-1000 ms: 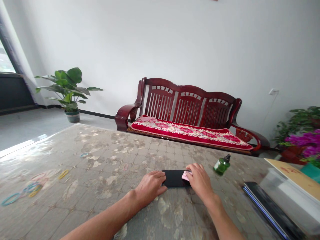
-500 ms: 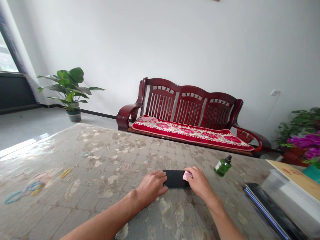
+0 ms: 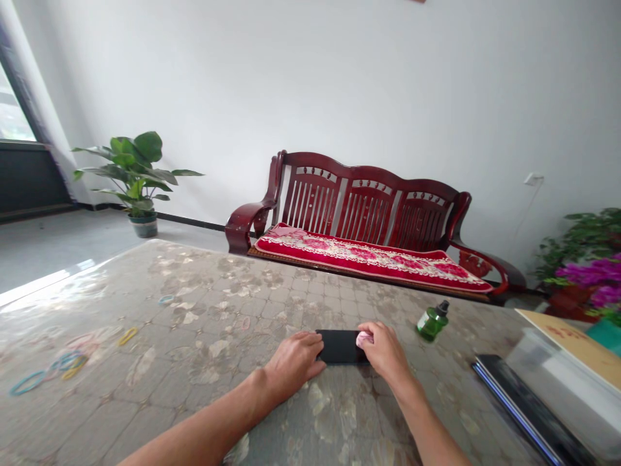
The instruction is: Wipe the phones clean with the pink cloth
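A black phone (image 3: 339,346) lies flat on the patterned table (image 3: 204,323). My left hand (image 3: 294,362) rests on the phone's left end, fingers curled over its edge, pinning it down. My right hand (image 3: 385,353) sits on the phone's right end, fingers closed on a small pink cloth (image 3: 363,338) pressed against the dark screen. A small green bottle (image 3: 431,320) with a black cap stands just right of my right hand.
Coloured rubber bands (image 3: 58,369) lie scattered at the table's left. A dark tablet (image 3: 528,408) and a clear box (image 3: 567,382) sit at the right edge. Behind the table stands a wooden bench (image 3: 363,220) with a red cushion, and potted plants (image 3: 133,175).
My right hand with the pink cloth has slid slightly left along the phone. The left hand has stayed in place.
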Action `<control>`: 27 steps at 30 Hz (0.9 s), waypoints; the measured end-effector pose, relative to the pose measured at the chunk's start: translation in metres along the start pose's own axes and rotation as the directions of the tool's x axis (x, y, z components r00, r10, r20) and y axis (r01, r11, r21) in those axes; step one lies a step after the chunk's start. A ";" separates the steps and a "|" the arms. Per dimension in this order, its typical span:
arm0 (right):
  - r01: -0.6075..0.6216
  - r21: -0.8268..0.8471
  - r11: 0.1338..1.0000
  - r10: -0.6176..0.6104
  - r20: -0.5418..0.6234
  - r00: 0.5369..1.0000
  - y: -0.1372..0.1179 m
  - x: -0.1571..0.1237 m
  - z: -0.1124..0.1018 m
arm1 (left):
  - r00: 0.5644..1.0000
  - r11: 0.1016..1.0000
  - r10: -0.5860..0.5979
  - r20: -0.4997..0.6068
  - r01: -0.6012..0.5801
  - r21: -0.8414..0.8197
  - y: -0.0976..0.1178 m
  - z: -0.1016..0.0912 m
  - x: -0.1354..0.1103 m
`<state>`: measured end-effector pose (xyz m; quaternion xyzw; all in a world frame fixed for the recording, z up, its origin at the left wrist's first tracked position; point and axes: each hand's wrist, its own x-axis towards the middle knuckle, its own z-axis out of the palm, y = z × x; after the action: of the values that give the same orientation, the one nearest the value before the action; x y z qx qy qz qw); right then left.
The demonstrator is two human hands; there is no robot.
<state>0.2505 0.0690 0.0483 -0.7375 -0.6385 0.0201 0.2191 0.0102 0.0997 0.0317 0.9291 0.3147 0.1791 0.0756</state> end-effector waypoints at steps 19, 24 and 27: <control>0.291 -0.277 0.916 -0.319 -0.059 0.946 -0.010 -0.027 -0.004 | 1.000 0.999 -0.011 0.001 0.011 -0.031 0.000 0.000 -0.001; 0.309 -0.284 0.907 -0.336 -0.050 0.940 -0.013 -0.029 -0.011 | 1.000 1.000 -0.015 0.010 0.016 -0.026 0.001 -0.001 0.000; 0.288 -0.280 0.916 -0.304 -0.015 0.953 -0.012 -0.029 -0.012 | 1.000 0.999 -0.020 0.017 0.020 -0.025 0.002 -0.002 -0.001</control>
<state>0.2383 0.0392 0.0565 -0.6559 -0.7326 -0.1235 0.1335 0.0101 0.0979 0.0337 0.9263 0.3211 0.1745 0.0914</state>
